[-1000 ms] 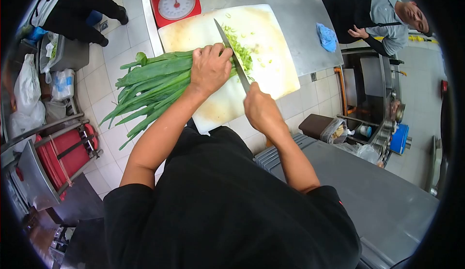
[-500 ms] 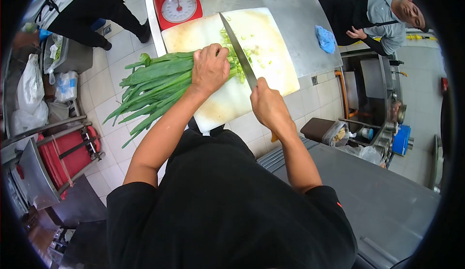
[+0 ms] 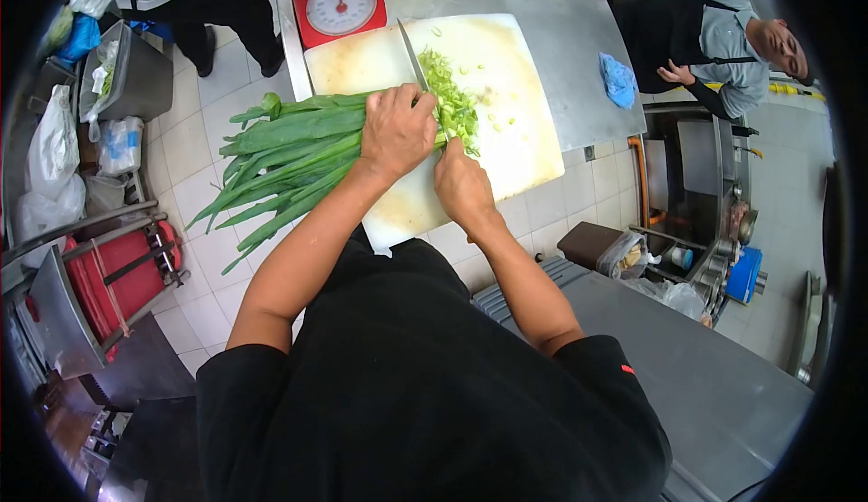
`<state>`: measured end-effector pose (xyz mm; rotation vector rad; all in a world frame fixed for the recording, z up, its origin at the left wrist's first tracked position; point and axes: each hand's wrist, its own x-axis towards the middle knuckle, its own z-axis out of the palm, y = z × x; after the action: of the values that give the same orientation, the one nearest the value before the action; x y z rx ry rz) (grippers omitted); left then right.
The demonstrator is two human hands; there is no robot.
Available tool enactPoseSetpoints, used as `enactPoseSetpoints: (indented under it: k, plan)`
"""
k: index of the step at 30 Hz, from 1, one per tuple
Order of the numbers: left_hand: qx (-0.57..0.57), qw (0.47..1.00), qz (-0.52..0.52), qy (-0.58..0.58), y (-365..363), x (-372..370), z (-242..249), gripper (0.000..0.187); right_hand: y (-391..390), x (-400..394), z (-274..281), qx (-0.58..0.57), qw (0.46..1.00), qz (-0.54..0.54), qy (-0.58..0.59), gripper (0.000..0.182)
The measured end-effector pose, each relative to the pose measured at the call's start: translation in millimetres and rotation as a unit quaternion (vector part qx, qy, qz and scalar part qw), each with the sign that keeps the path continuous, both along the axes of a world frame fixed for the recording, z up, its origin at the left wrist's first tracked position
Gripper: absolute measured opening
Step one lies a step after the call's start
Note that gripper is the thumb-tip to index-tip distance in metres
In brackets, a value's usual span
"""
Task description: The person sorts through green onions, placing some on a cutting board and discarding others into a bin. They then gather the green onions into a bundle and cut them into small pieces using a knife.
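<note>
While the left hand [image 3: 395, 131] lies curled over the bundle of green onions [image 3: 289, 145], pinning it to the white cutting board [image 3: 524, 131], the right hand [image 3: 463, 186] is closed round the handle of the knife [image 3: 414, 55], whose blade lies just beside the left knuckles; the stalks' cut ends sit under the blade near the board's middle, while their leafy tips overhang the board's left edge above the tiled floor; chopped pieces [image 3: 457, 100] are heaped to the right of the blade, with bare board beyond them toward the right edge; a red scale [image 3: 339, 0] stands touching the board's far corner; a blue cloth [image 3: 619, 77] lies well apart on the steel counter [image 3: 570, 32], near its right edge.
</note>
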<state>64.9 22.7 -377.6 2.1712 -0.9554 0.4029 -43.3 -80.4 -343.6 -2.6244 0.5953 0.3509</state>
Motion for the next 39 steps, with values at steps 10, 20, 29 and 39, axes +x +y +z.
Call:
enactPoseSetpoints:
  k: [10, 20, 29, 39]
  plan:
    - [-0.013, 1.000, 0.023, 0.005, 3.3, -4.2, 3.1, 0.022, -7.7, -19.8, 75.6, 0.039, 0.999, -0.010, -0.015, 0.019]
    - [0.018, 0.999, 0.030, 0.000, 1.6, -3.5, 1.5, 0.018, 3.6, -35.1, 75.8, 0.042, 0.999, 0.014, 0.025, 0.017]
    - [-0.012, 0.999, 0.043, -0.016, -0.3, -1.9, -3.9, 0.019, -8.8, 0.4, 7.0, 0.072, 0.996, -0.006, -0.058, 0.019]
    - [-0.012, 0.999, 0.035, 0.003, 3.7, -5.0, 3.2, 0.021, 4.8, -47.2, 99.2, 0.035, 0.999, 0.023, 0.011, 0.019]
